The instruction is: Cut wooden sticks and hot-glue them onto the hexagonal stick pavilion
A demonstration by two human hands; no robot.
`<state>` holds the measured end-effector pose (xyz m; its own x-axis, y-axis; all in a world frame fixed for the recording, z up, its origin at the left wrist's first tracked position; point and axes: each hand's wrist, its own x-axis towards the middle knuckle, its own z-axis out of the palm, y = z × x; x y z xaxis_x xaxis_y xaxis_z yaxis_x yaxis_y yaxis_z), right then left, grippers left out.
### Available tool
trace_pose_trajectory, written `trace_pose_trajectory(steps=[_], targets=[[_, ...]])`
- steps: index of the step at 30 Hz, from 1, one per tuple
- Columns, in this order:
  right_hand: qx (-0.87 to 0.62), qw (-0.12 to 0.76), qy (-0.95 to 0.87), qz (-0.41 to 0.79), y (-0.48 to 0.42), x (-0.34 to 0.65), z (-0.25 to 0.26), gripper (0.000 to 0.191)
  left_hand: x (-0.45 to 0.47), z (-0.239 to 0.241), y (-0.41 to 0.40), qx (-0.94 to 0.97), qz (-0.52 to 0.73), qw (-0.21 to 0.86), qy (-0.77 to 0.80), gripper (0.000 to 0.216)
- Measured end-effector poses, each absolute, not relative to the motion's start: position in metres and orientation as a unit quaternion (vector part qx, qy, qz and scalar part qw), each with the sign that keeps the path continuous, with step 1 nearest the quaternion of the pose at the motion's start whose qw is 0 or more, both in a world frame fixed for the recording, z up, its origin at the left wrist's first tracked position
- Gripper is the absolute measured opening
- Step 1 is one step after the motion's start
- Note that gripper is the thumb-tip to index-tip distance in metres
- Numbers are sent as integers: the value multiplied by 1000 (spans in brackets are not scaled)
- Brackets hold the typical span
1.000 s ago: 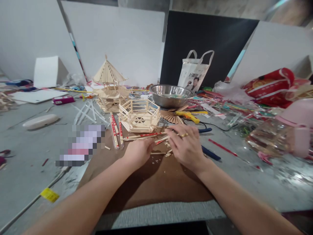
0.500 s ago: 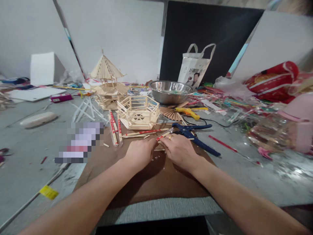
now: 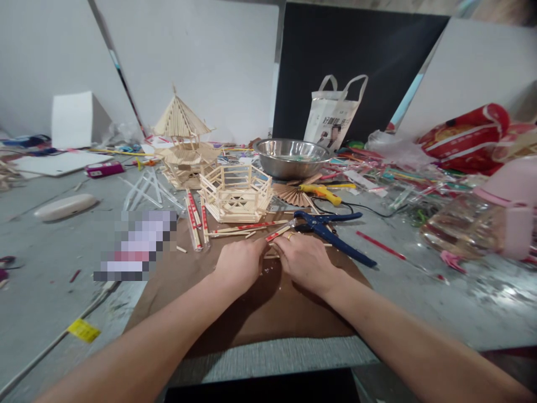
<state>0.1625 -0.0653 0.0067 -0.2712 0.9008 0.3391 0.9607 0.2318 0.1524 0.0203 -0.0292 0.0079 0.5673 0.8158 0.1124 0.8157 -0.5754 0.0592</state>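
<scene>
My left hand point(image 3: 240, 262) and my right hand point(image 3: 307, 258) meet low over a brown mat point(image 3: 268, 313), fingers closed and pinching around thin wooden sticks point(image 3: 272, 257). A ring is on the right hand. My fingers hide most of what they grip. Just beyond the fingertips lies a red-and-white chopstick wrapper point(image 3: 279, 230). Blue-handled cutters point(image 3: 335, 238) rest to the right of my right hand. Behind the hands stands an open six-sided frame point(image 3: 237, 196) built of sticks. Wrapped chopsticks point(image 3: 195, 221) lie to the left of it.
Further back is a stick pagoda point(image 3: 182, 140) with a pointed roof, beside a steel bowl point(image 3: 292, 158). A yellow glue gun point(image 3: 321, 194) with a cord lies right of a folding fan point(image 3: 291, 196). A pink-lidded bottle point(image 3: 465, 224) is at the right, a white cable point(image 3: 54, 336) at the left.
Both hands stay together in nearly the same place, the right one shifted very slightly left. The whole view has drifted a little; nothing else has visibly moved.
</scene>
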Motion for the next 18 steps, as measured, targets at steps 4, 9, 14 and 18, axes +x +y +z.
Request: trace_pose_trajectory(steps=[4, 9, 14, 18], targets=[[-605, 85, -771, -177, -62, 162, 4, 29, 20, 9, -24, 868, 105, 16, 486, 27], [-591, 124, -777, -179, -50, 178, 2, 28, 14, 4, -8, 858, 215, 177, 432, 34], [-585, 142, -786, -142, -36, 193, -4, 24, 12, 1, -3, 748, 297, 458, 377, 31], [-562, 181, -793, -148, -33, 194, -3, 24, 10, 4, -5, 619, 301, 643, 336, 28]])
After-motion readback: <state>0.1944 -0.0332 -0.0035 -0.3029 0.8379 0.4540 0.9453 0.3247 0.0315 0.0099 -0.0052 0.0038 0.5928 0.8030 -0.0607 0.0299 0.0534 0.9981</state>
